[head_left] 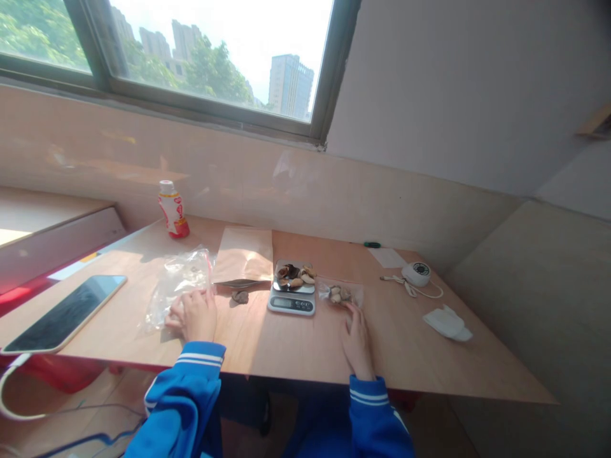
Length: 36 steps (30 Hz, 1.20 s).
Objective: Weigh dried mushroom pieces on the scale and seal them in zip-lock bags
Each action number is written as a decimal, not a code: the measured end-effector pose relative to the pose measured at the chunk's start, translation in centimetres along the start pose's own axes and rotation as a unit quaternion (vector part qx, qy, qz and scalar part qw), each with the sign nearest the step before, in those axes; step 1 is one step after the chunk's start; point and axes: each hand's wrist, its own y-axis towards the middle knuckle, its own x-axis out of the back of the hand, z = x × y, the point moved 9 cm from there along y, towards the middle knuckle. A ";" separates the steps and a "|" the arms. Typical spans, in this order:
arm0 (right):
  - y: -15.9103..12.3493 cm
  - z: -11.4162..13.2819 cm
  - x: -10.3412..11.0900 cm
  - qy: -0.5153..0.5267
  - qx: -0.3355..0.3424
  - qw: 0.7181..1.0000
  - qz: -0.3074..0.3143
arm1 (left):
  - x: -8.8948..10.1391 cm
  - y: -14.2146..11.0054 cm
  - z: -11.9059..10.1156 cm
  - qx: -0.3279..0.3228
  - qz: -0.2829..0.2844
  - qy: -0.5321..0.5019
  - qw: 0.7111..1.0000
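Note:
My left hand (196, 315) lies over a crumpled clear plastic bag (179, 283), its fingers bent onto the plastic. My right hand (356, 337) has its fingers stretched out, and the fingertips touch the lower edge of a small clear bag (356, 294) holding pale, lumpy pieces. Between my hands a grey digital kitchen scale (292, 304) carries several brown and cream dried slices (296, 282), which look like mushroom; its readout is too small to read. A single dark, wrinkled piece (240, 297) sits on the table left of the scale. Behind it a brown paper pouch (245, 254) lies flat.
On the wooden table (401, 356) a phone (67, 315) with a cable lies at the left. A red-and-white bottle (174, 211) stands at the back. To the right are a white round device (416, 273) with a cord, a crumpled tissue (447, 323), a paper slip (387, 257) and a green object (372, 245).

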 end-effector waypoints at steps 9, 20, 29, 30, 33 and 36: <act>-0.1 0.0 0.8 -0.009 -0.005 0.998 -0.063 | 0.4 0.6 0.5 -0.001 0.005 -0.022 1.000; 0.2 5.9 0.0 -0.063 0.108 0.992 0.001 | 5.2 -2.5 -2.3 -0.199 -0.191 -0.240 0.931; 0.0 22.3 -5.6 0.250 0.143 0.942 0.172 | 6.3 -7.5 -7.2 -0.455 -0.152 -0.264 0.837; 0.1 23.2 -5.9 0.275 0.134 0.935 0.180 | 6.6 -7.7 -7.5 -0.466 -0.147 -0.269 0.830; 0.3 24.6 -6.2 0.294 0.129 0.930 0.176 | 7.1 -7.2 -7.7 -0.460 -0.116 -0.317 0.822; 0.5 24.7 -5.4 0.253 0.159 0.944 0.139 | 6.6 -6.0 -6.9 -0.402 -0.099 -0.361 0.836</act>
